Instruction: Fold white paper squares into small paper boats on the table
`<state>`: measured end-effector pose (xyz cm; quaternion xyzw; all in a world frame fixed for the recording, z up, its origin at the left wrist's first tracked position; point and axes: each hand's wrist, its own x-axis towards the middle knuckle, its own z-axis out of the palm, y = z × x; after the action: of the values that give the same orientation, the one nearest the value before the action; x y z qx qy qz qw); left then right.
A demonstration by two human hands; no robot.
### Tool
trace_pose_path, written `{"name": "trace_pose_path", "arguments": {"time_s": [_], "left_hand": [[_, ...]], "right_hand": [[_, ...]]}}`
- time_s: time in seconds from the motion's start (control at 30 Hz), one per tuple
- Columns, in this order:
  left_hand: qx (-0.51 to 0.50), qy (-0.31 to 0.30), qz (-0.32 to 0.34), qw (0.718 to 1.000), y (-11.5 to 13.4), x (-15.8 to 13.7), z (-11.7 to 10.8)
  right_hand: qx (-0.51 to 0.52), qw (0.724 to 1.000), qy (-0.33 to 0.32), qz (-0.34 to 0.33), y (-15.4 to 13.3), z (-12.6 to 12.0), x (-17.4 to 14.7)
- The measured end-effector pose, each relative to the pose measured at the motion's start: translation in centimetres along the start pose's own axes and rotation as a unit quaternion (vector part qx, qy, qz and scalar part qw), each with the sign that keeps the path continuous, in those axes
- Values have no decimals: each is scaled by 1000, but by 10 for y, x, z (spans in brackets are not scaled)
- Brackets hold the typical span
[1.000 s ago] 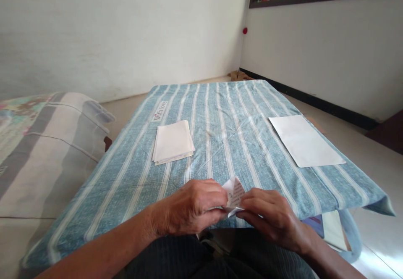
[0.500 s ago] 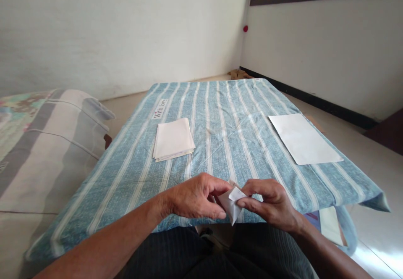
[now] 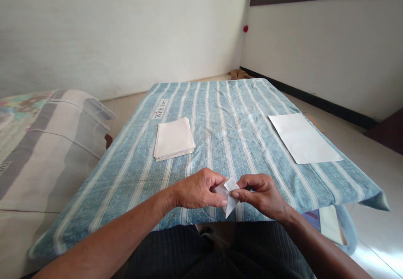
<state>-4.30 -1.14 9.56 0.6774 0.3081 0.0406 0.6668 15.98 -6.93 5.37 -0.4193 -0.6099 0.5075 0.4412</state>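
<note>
A small piece of white paper [image 3: 229,201], folded to a point at its lower end, is held between both hands near the table's front edge. My left hand [image 3: 199,190] grips its left side, thumb in front and fingers partly hidden behind it. My right hand [image 3: 260,195] pinches the upper right side between thumb and curled fingers, by a small folded flap. Beyond the hands, a stack of white paper sheets [image 3: 174,138] lies left of the middle of the table.
A blue striped cloth [image 3: 217,115] covers the table. One larger white sheet [image 3: 304,139] lies at the right. To the left is a surface draped with grey and cream fabric [image 3: 59,144]. White walls [image 3: 126,31] stand behind the table.
Both hands have shifted slightly up and left with the folded paper. The left thumb now presses on the paper, where it was a little apart before.
</note>
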Motion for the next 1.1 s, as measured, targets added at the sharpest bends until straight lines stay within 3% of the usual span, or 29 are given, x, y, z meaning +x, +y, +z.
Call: {"name": "trace_pose_path", "arguments": {"time_s": [0.17,0.33,0.4,0.53,0.67,0.83,1.1], "left_hand": [[-64,121,47,989,-9,-3,8],[-115,303,119,939,-20,-14,22],[-146,338,132,920,-24,-19,27],[-271,283,87,916,-31,-20,35],[-333,228,93,910,-33,-13,41],[-328,269,84,902,-32,-6,43],[-307,323,71,892,-29,0,46]], "right_hand": [[-14,998,60,-22,2,2,2],[-79,985,110,-107,-1,2,-1],[-126,973,109,-160,-6,4,-4],[-181,946,69,-259,-14,11,-9],[-201,938,27,-280,-13,16,-8],[-191,948,37,-251,-6,18,-4],[-118,976,144,-112,0,29,-3]]}}
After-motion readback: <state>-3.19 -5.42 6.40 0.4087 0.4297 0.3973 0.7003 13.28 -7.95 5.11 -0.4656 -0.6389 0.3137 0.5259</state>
